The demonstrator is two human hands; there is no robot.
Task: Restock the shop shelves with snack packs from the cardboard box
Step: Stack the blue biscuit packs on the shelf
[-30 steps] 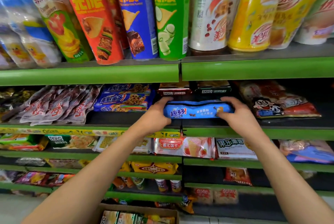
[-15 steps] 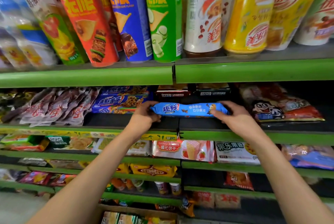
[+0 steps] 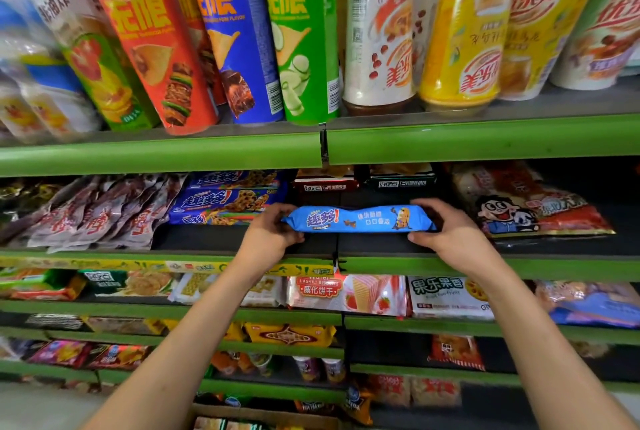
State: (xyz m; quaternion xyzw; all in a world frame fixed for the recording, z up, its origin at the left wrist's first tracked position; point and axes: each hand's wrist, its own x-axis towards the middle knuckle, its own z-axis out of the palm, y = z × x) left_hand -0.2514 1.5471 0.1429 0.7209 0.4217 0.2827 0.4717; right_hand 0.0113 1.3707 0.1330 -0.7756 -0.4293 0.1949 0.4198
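Note:
A long blue cookie pack (image 3: 360, 219) lies crosswise over the dark second shelf (image 3: 242, 239), held at both ends. My left hand (image 3: 268, 233) grips its left end and my right hand (image 3: 446, 232) grips its right end. Just to its left sits a stack of matching blue cookie packs (image 3: 225, 201). The cardboard box (image 3: 263, 421) shows at the bottom edge, with packs inside, partly cut off.
Tall chip tubes (image 3: 235, 34) and drink cups (image 3: 460, 31) stand on the green-edged shelf above. Dark red pouches (image 3: 97, 214) lie left, a cartoon-printed bag (image 3: 526, 207) right, two dark boxes (image 3: 363, 181) behind. Lower shelves hold wafers (image 3: 346, 292) and other snacks.
Both hands carried the blue pack slightly left and turned its printed face toward me. It now sits closer to the blue stack.

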